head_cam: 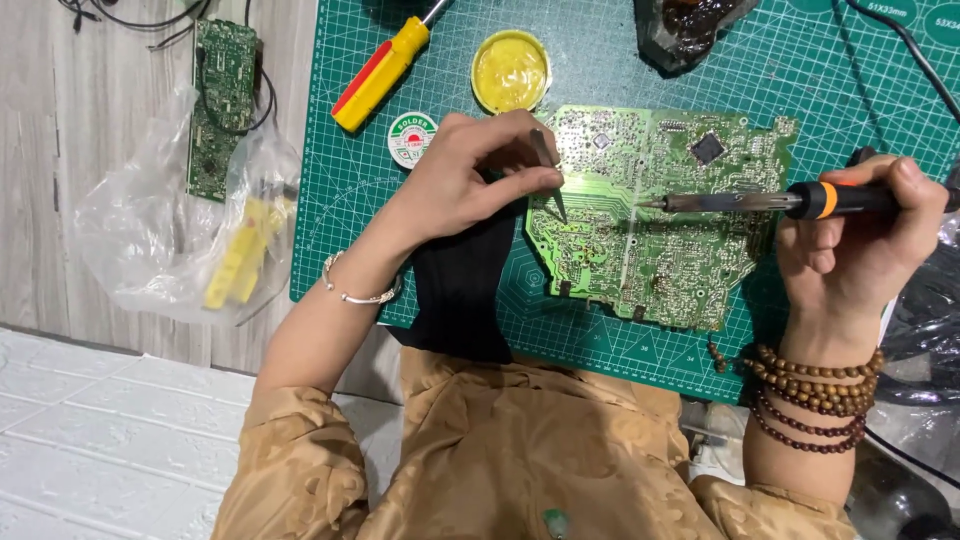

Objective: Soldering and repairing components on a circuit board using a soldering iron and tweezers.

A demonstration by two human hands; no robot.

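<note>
Circuit board (pixel 650 230): flat green board, jagged outline, silvery solder dots, lying on the gridded green cutting mat (pixel 340 250).
Left hand (pixel 460 185): fingers pinched shut around slim metal tweezers (pixel 550 180), tips down on the board's left part.
Right hand (pixel 860 235): closed around a soldering iron (pixel 790 200), black and orange handle, metal tip level above the board's middle.
Round tin (pixel 511 70): open, filled with yellow paste.
Clear plastic bag (pixel 170 240): crinkled, holding yellow parts, another green board at its top.
Screwdriver (pixel 385 70): yellow and red handle.
</note>
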